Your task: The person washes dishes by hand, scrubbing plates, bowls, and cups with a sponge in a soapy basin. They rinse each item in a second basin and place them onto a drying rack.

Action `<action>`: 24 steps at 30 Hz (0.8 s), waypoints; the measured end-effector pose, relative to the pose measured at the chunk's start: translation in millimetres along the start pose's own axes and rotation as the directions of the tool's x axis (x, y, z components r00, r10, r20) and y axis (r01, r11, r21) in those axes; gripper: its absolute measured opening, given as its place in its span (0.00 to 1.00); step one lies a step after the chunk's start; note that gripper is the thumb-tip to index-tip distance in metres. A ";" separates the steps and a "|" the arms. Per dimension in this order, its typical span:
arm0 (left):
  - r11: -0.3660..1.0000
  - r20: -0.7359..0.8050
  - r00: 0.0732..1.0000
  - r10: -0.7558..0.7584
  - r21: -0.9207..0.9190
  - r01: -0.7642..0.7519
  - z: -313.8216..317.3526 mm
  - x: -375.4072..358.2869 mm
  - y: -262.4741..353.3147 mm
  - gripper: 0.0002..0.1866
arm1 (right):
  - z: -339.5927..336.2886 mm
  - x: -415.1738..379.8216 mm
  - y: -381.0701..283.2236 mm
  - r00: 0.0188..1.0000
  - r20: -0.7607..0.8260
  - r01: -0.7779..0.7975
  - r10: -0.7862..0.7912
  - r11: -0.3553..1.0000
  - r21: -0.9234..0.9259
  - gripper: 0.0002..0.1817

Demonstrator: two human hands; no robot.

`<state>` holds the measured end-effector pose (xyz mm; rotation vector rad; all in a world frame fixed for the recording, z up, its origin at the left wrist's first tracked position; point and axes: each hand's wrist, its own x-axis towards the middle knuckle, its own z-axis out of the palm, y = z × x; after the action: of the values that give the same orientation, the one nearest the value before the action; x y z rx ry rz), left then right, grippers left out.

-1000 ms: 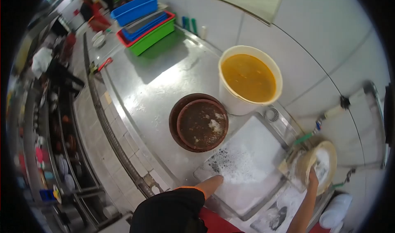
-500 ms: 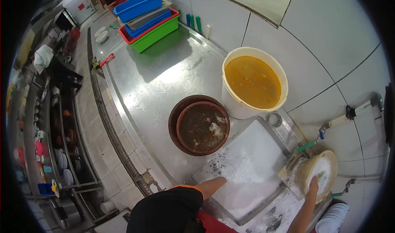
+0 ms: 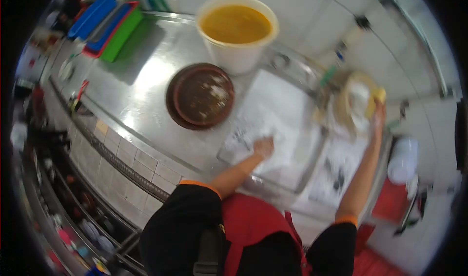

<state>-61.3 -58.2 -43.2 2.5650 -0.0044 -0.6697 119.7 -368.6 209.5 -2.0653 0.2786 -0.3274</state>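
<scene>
Head view shows no writing I can read; the frame is blurred. My left hand (image 3: 263, 147) sits in the foam of the soapy sink (image 3: 280, 110), and I cannot tell whether it is clenched. My right hand (image 3: 377, 114), at three o'clock, holds a yellow sponge (image 3: 379, 95) against a pale plate (image 3: 355, 103) tilted on edge, its face toward me. At twelve o'clock stands a white bucket (image 3: 237, 29) of orange liquid, just beside stacked brown bowls (image 3: 201, 96). Coloured crates (image 3: 105, 25) lie at ten o'clock.
</scene>
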 end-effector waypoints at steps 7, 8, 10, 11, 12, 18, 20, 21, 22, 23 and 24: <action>0.929 -0.573 0.798 0.189 0.367 0.044 -123.6 -38.8 8.7 0.32 | 113.5 -173.5 17.3 0.891 0.396 -0.310 0.221 0.934 0.176 0.23; 0.999 -0.462 0.886 0.025 -0.009 -0.033 -166.6 -57.6 18.9 0.33 | 151.6 -191.8 28.4 0.904 0.348 -0.370 0.248 0.862 0.346 0.22; 0.928 -0.289 0.955 -0.066 -0.368 -0.047 -188.8 -71.0 28.2 0.34 | 191.0 -217.5 -3.0 0.909 0.388 -0.347 0.155 0.796 0.496 0.20; 0.924 -0.354 0.934 -0.052 -0.371 -0.089 -188.7 -73.5 29.3 0.33 | 214.6 -226.0 -1.8 0.945 0.327 -0.229 0.016 0.746 0.625 0.20; 0.919 -0.417 0.908 -0.038 -0.372 -0.133 -187.9 -75.4 29.5 0.32 | 228.1 -235.6 -8.1 0.950 0.313 -0.223 0.016 0.737 0.639 0.20; 0.901 -0.348 0.932 -0.102 -0.430 -0.062 -154.4 -35.3 -8.0 0.33 | 208.4 -222.2 23.3 0.772 0.611 0.399 -0.173 0.881 -0.255 0.15; 0.810 -0.095 0.987 -0.132 -0.584 0.053 -150.5 -69.0 24.6 0.35 | 215.9 -223.7 44.2 0.836 0.493 0.407 -0.243 0.876 -0.259 0.14; 0.817 -0.105 0.987 -0.119 -0.576 0.037 -144.6 -62.1 24.6 0.35 | 221.4 -218.4 48.8 0.877 0.354 0.428 -0.326 0.864 -0.264 0.12; 0.768 -0.131 0.987 -0.090 -0.641 -0.015 -137.1 -52.1 23.6 0.35 | 233.5 -225.9 53.4 0.943 0.276 0.202 -0.187 0.979 -0.029 0.15; 0.709 -0.145 0.987 -0.071 -0.703 -0.052 -125.5 -46.2 20.4 0.36 | 227.3 -233.6 50.4 0.946 0.268 0.197 -0.182 0.980 -0.033 0.15; 0.620 -0.235 0.966 -0.108 -0.775 -0.119 -127.4 -47.3 22.2 0.32 | 216.9 -235.9 42.9 0.890 0.435 0.187 -0.135 0.979 -0.081 0.16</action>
<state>-41.6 -14.1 85.8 1.7477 0.3076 -0.2200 -29.6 -136.4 41.2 -2.2220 -0.1468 0.0533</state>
